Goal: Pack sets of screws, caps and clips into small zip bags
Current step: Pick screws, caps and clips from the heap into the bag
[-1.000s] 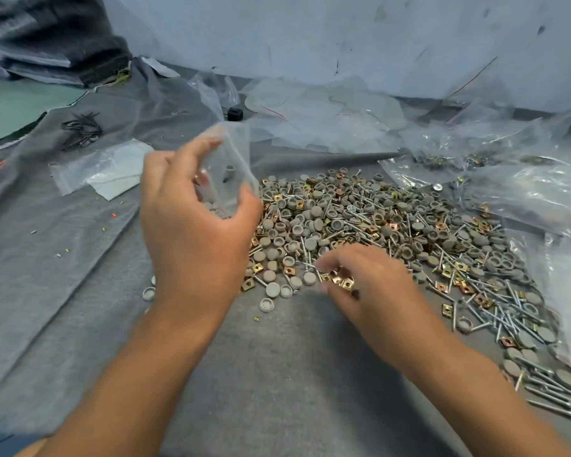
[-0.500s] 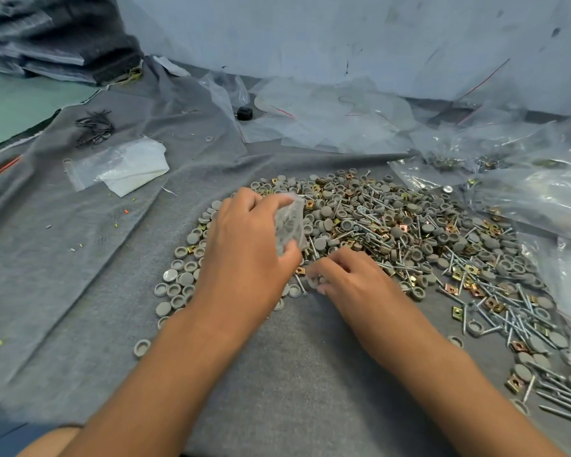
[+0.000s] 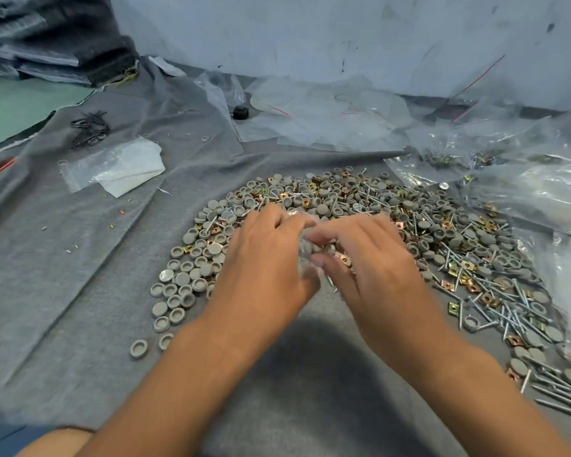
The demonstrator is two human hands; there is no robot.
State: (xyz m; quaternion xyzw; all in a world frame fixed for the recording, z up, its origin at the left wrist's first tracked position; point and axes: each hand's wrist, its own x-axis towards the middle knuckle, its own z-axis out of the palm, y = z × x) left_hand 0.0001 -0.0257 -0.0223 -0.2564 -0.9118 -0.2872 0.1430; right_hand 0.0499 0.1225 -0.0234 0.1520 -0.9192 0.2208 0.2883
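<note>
while the left hand point(image 3: 261, 258) grips a small clear zip bag point(image 3: 305, 255) over the pile's six o'clock edge, the right hand point(image 3: 370, 262) pinches caps point(image 3: 329, 248) at its mouth.

Head view: even, soft, cool-toned lighting with wide-angle distortion toward the edges.
Light falls from above, casting one broad, soft-edged shadow point(image 3: 314, 367) on the grey cloth point(image 3: 63, 258) between the forearms. Specular glare shows on the clear plastic bags point(image 3: 524, 179) at right and on the screws point(image 3: 515, 311). The fingertips of the left hand point(image 3: 264, 268) and right hand point(image 3: 373, 258) are slightly motion-blurred. Straight lines bow near the frame edges, and detail softens in the far corners; the wall point(image 3: 310, 31) behind is rendered pale and flat.
</note>
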